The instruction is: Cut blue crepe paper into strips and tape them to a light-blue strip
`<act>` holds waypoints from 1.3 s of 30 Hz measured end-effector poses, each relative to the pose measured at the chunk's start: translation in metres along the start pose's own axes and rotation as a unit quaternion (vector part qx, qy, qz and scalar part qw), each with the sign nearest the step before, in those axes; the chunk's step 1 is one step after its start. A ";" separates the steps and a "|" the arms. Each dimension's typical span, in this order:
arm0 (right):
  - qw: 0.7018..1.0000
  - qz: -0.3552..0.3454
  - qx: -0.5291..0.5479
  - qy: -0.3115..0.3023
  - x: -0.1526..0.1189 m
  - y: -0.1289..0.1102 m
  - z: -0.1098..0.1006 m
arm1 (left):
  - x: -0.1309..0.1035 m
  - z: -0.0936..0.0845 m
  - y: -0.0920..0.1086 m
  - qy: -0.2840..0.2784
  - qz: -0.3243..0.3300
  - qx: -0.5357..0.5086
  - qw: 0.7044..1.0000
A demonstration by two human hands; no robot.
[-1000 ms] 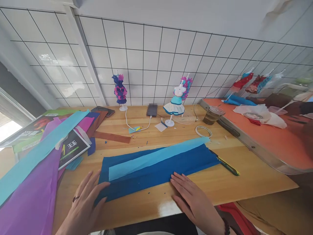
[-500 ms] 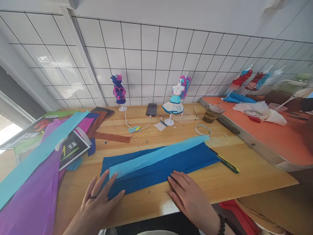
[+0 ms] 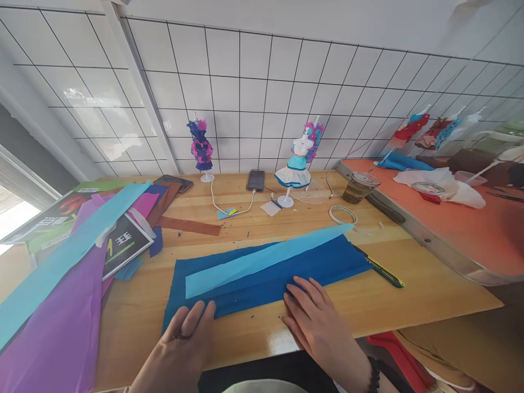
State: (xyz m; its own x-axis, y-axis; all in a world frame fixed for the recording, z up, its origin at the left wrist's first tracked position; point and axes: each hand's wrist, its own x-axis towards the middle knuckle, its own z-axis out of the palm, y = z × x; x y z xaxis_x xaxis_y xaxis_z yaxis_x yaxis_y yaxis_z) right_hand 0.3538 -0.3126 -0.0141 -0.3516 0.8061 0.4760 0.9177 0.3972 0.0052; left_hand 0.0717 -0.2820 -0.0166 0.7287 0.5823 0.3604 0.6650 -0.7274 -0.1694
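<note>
A sheet of dark blue crepe paper (image 3: pixel 266 284) lies spread on the wooden table in front of me. Across its upper part, slanting up to the right, rests a light blue crepe paper strip (image 3: pixel 245 265). My left hand (image 3: pixel 184 333) is at the sheet's near left corner, fingers bent and closed on its edge; the thumb is hidden. Flat on the near edge, right of the middle, lies my right hand (image 3: pixel 313 316) with its fingers stretched out. A yellow-and-black utility knife (image 3: pixel 387 274) sits at the sheet's right end, its tip close to the paper.
Purple crepe paper (image 3: pixel 61 322), a long light blue strip (image 3: pixel 69 262) and booklets (image 3: pixel 125 245) pile up at left. Two small dressed mannequins (image 3: pixel 202 147) (image 3: pixel 298 164) stand by the wall. A tape roll (image 3: pixel 343 215), a cup (image 3: pixel 360 188) and an orange case (image 3: pixel 442 229) are at right.
My left hand has come off the light blue strip's end, moved down and right, and curled its fingers at the dark blue sheet's near edge. My right hand has barely moved.
</note>
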 end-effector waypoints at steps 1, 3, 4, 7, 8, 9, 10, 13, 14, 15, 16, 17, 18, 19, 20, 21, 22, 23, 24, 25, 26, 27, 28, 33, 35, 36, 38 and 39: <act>1.000 -0.002 -0.001 0.001 0.000 -0.001 0.000 | 0.001 0.000 0.001 -0.011 0.001 -0.002 1.000; 1.000 -0.007 0.000 -0.006 0.001 -0.002 0.000 | 0.003 -0.001 0.002 -0.037 0.008 -0.017 0.999; 1.000 -0.011 0.002 -0.011 0.001 -0.003 0.000 | 0.004 -0.002 0.001 -0.049 0.013 -0.026 0.998; 1.000 -0.020 0.012 -0.021 0.000 -0.004 0.001 | 0.002 -0.004 -0.007 -0.070 0.028 -0.034 0.997; 0.999 -0.021 0.016 -0.024 -0.001 -0.003 0.001 | 0.000 -0.004 -0.009 -0.069 0.033 -0.032 0.997; 0.999 -0.020 0.019 -0.028 -0.001 -0.003 0.001 | -0.002 -0.005 -0.012 -0.066 0.040 -0.030 0.997; 0.999 -0.018 0.022 -0.033 -0.002 -0.003 0.001 | -0.004 -0.005 -0.013 -0.067 0.044 -0.029 0.996; 0.998 -0.013 0.028 -0.058 -0.004 -0.001 0.000 | -0.006 -0.007 -0.014 -0.090 0.036 -0.029 0.995; 0.997 -0.013 0.028 -0.067 -0.004 0.000 0.000 | -0.005 -0.008 -0.013 -0.101 0.033 -0.029 0.994; 0.997 -0.014 0.026 -0.075 -0.004 0.000 0.000 | -0.003 -0.009 -0.012 -0.110 0.032 -0.030 0.993; 0.996 -0.014 0.024 -0.083 -0.004 0.000 -0.001 | -0.001 -0.010 -0.011 -0.114 0.030 -0.034 0.992; 0.996 -0.013 0.022 -0.090 -0.004 -0.001 -0.001 | 0.002 -0.011 -0.010 -0.116 0.027 -0.040 0.992; 0.995 -0.012 0.021 -0.094 -0.004 -0.001 -0.001 | 0.004 -0.012 -0.008 -0.120 0.023 -0.047 0.991; 0.995 -0.010 0.020 -0.096 -0.004 -0.002 -0.002 | 0.007 -0.014 -0.007 -0.123 0.018 -0.054 0.991; 0.995 -0.009 0.020 -0.097 -0.003 -0.002 -0.002 | 0.009 -0.014 -0.005 -0.126 0.013 -0.060 0.990; 0.995 -0.008 0.021 -0.096 -0.003 -0.002 -0.002 | 0.011 -0.015 -0.003 -0.125 0.009 -0.063 0.990; 0.995 -0.008 0.021 -0.096 -0.003 -0.003 -0.002 | 0.014 -0.015 0.000 -0.119 0.006 -0.061 0.991; 0.995 -0.008 0.021 -0.094 -0.003 -0.003 -0.002 | 0.017 -0.014 0.004 -0.110 0.007 -0.057 0.992; 0.995 -0.008 0.020 -0.093 -0.003 -0.003 -0.002 | 0.021 -0.013 0.009 -0.099 0.009 -0.052 0.994; 0.995 -0.010 0.017 -0.094 -0.003 -0.003 -0.002 | 0.025 -0.010 0.015 -0.085 0.013 -0.049 0.995; 0.995 -0.010 0.014 -0.094 -0.004 -0.003 -0.001 | 0.030 -0.008 0.022 -0.078 0.018 -0.050 0.996; 0.995 -0.010 0.010 -0.095 -0.004 -0.003 -0.001 | 0.035 -0.004 0.029 -0.068 0.021 -0.056 0.996; 0.995 -0.009 0.006 -0.096 -0.004 -0.003 0.000 | 0.040 0.000 0.037 -0.063 0.015 -0.062 0.996; 0.995 -0.004 -0.002 -0.099 -0.005 -0.003 0.001 | 0.051 0.020 0.065 -0.060 -0.014 -0.096 0.993; 0.995 -0.004 -0.002 -0.097 -0.005 -0.003 0.001 | 0.048 0.024 0.070 -0.060 -0.032 -0.095 0.993; 0.995 -0.003 -0.002 -0.096 -0.005 -0.003 0.001 | 0.046 0.026 0.071 -0.061 -0.037 -0.093 0.993; 0.996 0.003 0.000 -0.092 -0.005 -0.004 0.002 | 0.042 0.027 0.072 -0.063 -0.043 -0.088 0.993; 0.996 0.007 0.003 -0.088 -0.005 -0.006 0.002 | 0.041 0.027 0.072 -0.063 -0.044 -0.085 0.993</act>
State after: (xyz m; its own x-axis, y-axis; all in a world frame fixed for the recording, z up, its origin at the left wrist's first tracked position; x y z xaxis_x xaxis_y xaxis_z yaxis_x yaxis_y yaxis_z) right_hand 0.3499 -0.3176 -0.0185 -0.3661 0.8761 0.3136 0.9220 0.3872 -0.0055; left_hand 0.1537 -0.3006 -0.0383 0.6910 0.6794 0.2468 0.6976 -0.7163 0.0187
